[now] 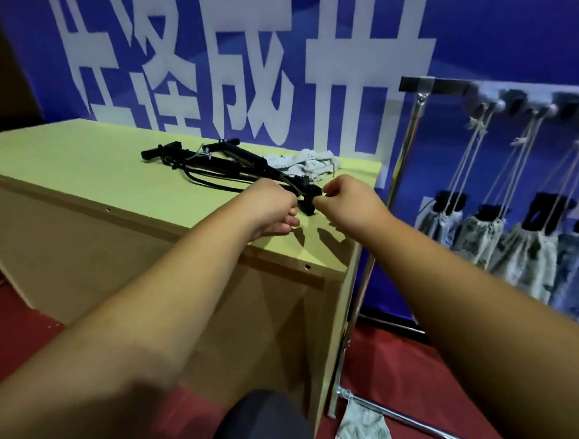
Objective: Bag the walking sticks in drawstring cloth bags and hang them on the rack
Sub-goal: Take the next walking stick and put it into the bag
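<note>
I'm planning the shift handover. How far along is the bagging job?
Done: four bagged sticks hang on the rack. In hand: the left hand and right hand are at the near end of the black walking sticks on the table; no grasp shows clearly. Left: those sticks are unbagged, crumpled cloth bags lie behind them, and a spare bag lies on the floor.

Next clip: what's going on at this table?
A person reaches both bare hands to the near end of the folded black walking sticks on the table. The left hand is relaxed and open; the right hand is curled at the tip, grip unclear. Crumpled cloth bags lie behind. Four bagged sticks hang on the rack; another bag lies on the floor.
</note>
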Tool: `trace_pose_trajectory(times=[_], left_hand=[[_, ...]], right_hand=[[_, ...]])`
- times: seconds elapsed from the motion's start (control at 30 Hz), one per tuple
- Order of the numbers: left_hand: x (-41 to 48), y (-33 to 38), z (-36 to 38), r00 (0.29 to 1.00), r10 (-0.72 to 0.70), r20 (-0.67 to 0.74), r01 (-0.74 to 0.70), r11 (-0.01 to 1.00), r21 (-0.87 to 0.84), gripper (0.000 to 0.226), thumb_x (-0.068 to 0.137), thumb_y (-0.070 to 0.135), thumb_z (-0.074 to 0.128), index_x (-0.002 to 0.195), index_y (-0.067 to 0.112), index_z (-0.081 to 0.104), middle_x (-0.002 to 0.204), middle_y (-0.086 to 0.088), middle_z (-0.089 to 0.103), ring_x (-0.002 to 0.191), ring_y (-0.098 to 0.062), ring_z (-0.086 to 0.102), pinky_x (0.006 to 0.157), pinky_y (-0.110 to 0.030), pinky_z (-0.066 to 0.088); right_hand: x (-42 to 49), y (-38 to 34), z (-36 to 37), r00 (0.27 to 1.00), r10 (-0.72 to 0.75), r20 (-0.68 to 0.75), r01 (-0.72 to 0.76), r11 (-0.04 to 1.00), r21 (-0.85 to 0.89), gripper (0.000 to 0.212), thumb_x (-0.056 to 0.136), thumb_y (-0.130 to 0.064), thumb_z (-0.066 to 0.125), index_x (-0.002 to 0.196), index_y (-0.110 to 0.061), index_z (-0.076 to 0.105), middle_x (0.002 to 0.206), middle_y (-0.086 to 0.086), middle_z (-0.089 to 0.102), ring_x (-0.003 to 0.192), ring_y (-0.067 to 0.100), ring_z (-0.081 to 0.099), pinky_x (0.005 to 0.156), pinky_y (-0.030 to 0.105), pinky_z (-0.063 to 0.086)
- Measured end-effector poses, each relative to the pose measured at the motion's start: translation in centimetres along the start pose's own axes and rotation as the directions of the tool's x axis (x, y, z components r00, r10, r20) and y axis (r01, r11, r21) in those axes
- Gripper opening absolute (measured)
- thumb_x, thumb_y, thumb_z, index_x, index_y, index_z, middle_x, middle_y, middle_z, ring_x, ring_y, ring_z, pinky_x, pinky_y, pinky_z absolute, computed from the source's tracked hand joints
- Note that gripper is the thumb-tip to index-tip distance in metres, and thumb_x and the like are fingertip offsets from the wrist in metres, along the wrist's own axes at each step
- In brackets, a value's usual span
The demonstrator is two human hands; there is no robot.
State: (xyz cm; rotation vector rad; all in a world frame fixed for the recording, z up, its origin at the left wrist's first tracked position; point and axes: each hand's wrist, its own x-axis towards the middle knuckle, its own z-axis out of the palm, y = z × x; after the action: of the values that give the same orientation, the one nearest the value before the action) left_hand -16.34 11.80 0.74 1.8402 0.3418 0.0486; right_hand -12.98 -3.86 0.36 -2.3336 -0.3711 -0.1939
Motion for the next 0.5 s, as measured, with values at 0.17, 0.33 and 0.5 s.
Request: trace_pose_trajectory(times=[0.17, 0.33, 0.5], left_hand=[[4.7, 0.1, -0.1, 0.995, -0.079, -0.066, 0.071, 0.991, -0.117, 0.042, 0.102, 0.0, 0.036, 0.141, 0.01, 0.05, 0.103, -0.01, 0.066, 0.086, -0.026, 0.069, 0.073, -0.033, 0.063], [7.4, 0.3, -0.2, 0.994, -0.102, -0.048, 0.091, 0.976, -0.198, 0.03, 0.101, -0.004, 0.034, 0.121, 0.007, 0.053, 0.105, -0.014, 0.07, 0.096, -0.03, 0.07, 0.085, -0.038, 0.061], [9.0, 0.1, -0.3, 0.987, -0.127, -0.103, 0.091, 0.95, -0.3, 0.041, 0.104, 0.002, 0.043, 0.145, 0.007, 0.047, 0.108, -0.016, 0.065, 0.102, -0.035, 0.075, 0.086, -0.042, 0.065]], right_hand=[[3.9, -0.7, 2.4, 0.999, 0.048, 0.006, -0.048, 0.999, 0.012, 0.046, 0.09, -0.041, 0.081, 0.116, -0.022, 0.048, 0.098, -0.001, 0.063, 0.088, 0.018, 0.066, 0.067, 0.033, 0.054], [7.3, 0.0, 4.1, 0.991, 0.066, 0.118, -0.048, 0.988, -0.148, 0.024, 0.093, -0.044, 0.075, 0.087, -0.021, 0.067, 0.084, 0.003, 0.071, 0.078, 0.02, 0.069, 0.062, 0.032, 0.052], [8.0, 0.5, 3.8, 0.996, 0.072, 0.045, -0.072, 0.997, -0.008, 0.019, 0.1, -0.029, 0.064, 0.091, -0.012, 0.069, 0.078, 0.009, 0.072, 0.062, 0.023, 0.07, 0.054, 0.037, 0.055]])
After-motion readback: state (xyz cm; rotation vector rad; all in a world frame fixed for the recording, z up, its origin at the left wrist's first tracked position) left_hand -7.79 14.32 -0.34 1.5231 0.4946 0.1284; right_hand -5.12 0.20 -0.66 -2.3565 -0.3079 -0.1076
